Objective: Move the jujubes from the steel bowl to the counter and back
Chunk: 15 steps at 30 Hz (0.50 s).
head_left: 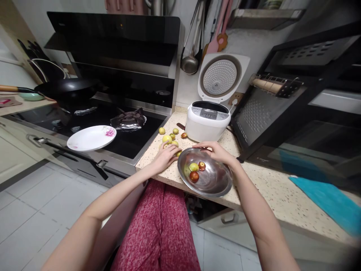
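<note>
My left hand [166, 157] is cupped low over the counter, its fingers curled round some yellow-green jujubes [175, 143] and partly hiding them. More jujubes lie just beyond it, among them a large pale one [167, 139] and a brown-red one [184, 135]. My right hand [214, 151] grips the far rim of a shallow metal bowl [217, 178], which is tilted at the counter's front edge. Inside the bowl rest a green jujube [194, 166] and two red-brown ones [194, 176]. What lies under the right fingers is partly hidden.
A white rice cooker [208, 126] stands lid-up behind the bowl. Left of the counter [262, 192] is a gas stove with a white plate [91, 138] and a black wok [67, 90]. A black rack [254, 109] and a teal cloth [327, 199] are at right.
</note>
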Available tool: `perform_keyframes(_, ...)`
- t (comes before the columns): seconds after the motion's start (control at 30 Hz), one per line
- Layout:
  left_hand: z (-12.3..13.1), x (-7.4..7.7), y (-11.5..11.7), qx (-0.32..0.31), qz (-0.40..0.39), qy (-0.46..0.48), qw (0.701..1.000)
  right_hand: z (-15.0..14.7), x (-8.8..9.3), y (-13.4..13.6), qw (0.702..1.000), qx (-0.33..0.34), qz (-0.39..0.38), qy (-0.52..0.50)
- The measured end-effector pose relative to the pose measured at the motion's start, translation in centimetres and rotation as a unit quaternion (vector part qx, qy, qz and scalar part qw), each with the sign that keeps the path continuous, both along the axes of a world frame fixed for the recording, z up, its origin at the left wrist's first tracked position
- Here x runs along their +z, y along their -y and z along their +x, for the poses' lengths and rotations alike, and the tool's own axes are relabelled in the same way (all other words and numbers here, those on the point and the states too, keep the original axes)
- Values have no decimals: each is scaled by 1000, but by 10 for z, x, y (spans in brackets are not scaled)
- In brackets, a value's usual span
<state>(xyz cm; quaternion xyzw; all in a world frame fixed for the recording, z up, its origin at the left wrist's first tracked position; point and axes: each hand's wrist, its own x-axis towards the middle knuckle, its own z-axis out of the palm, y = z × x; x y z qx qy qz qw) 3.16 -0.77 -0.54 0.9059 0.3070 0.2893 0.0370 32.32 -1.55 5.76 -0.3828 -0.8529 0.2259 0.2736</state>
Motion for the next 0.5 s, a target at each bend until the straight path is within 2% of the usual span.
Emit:
perform_keyframes(0.2,-4,-1,4,13,5,25,1000,-5,-6,0,999,-9,-3,-32)
perform_keyframes(0.37,-9,3,9,46,-13,150,988,-11,-8,1,999,-35,6,-29)
perform_keyframes(0.5,-11,5,13,34,11,240,970,-27,-13,4,995,-87,34,-23)
